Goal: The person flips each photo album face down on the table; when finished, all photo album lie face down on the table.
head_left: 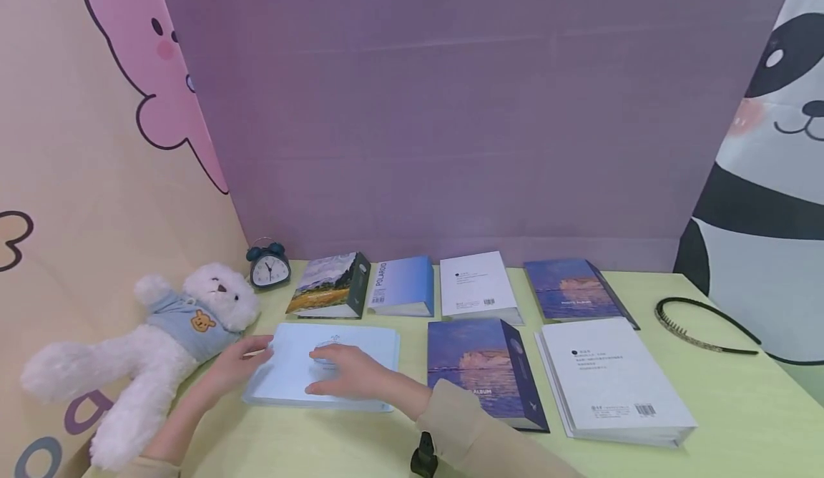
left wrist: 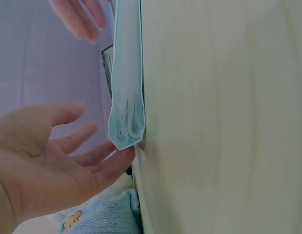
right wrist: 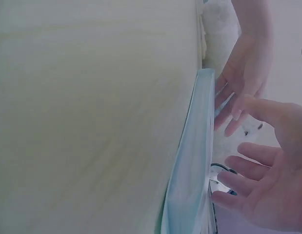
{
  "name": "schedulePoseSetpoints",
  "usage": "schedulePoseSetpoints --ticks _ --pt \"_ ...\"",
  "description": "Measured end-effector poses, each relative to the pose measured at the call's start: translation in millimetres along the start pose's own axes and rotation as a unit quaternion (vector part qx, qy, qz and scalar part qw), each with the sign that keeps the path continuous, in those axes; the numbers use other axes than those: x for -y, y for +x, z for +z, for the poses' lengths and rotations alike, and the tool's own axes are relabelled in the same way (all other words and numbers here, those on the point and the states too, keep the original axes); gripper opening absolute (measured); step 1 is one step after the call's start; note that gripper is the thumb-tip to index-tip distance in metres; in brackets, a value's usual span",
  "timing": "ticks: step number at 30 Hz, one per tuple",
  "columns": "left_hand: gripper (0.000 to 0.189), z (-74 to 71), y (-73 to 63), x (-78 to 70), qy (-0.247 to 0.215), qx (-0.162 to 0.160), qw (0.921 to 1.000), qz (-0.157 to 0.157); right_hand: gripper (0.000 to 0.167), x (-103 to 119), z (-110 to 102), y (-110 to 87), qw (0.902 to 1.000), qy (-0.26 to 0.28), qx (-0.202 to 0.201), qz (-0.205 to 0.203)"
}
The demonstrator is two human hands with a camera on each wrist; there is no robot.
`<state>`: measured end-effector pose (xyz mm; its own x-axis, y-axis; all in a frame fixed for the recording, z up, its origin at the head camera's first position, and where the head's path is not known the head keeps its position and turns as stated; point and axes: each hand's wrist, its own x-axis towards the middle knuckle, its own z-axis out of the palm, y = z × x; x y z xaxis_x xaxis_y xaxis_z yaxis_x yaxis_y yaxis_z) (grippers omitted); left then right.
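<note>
A light blue album (head_left: 296, 371) lies flat on the table in front of me. My left hand (head_left: 237, 365) is at its left edge, fingers loosely bent. In the left wrist view, the fingertips of the left hand (left wrist: 68, 156) are right at the album's corner (left wrist: 126, 122). Over the cover my right hand (head_left: 350, 372) spreads its fingers, hiding part of the printed emblem. The right wrist view shows this right hand (right wrist: 268, 180) beside the album (right wrist: 190, 161), its fingers extended and nothing held between them.
A white plush bear (head_left: 154, 342) in a blue shirt lies at the left, near an alarm clock (head_left: 269, 267). Several other albums fill the back row. At the right are a purple seascape album (head_left: 470, 363), a thick white album (head_left: 611, 378) and a headband (head_left: 689, 335).
</note>
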<state>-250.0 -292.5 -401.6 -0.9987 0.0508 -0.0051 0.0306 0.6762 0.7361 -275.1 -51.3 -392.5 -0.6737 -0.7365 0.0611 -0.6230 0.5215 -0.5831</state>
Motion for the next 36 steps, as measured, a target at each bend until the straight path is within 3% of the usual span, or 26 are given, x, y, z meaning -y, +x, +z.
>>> schedulePoseSetpoints --ticks 5,12,16,23,30,36 --pt "0.051 -2.7 -2.1 2.1 -0.011 0.022 0.9995 -0.020 0.052 0.2 6.5 7.3 0.9992 -0.030 0.025 -0.007" --pt "0.053 -6.0 -2.7 -3.9 -0.010 0.018 0.9979 -0.061 0.057 4.9 8.4 5.9 0.9969 -0.040 0.065 0.022" --pt "0.053 -7.6 -2.0 -1.9 -0.014 0.021 0.9975 -0.066 0.061 6.3 12.6 5.5 0.9950 -0.058 0.077 0.022" --pt "0.055 -8.2 -1.7 1.5 -0.061 0.016 0.9943 -0.086 0.063 13.2 15.3 6.6 0.9917 -0.096 0.085 0.010" --pt "0.054 -8.4 -7.7 -10.3 -0.129 -0.003 0.9882 -0.082 0.059 17.7 14.3 10.8 0.9910 -0.124 0.050 -0.003" --pt "0.055 -5.9 -11.0 -19.9 -0.195 0.007 0.9787 -0.065 0.055 20.8 10.5 15.2 0.9979 -0.064 0.013 -0.004"
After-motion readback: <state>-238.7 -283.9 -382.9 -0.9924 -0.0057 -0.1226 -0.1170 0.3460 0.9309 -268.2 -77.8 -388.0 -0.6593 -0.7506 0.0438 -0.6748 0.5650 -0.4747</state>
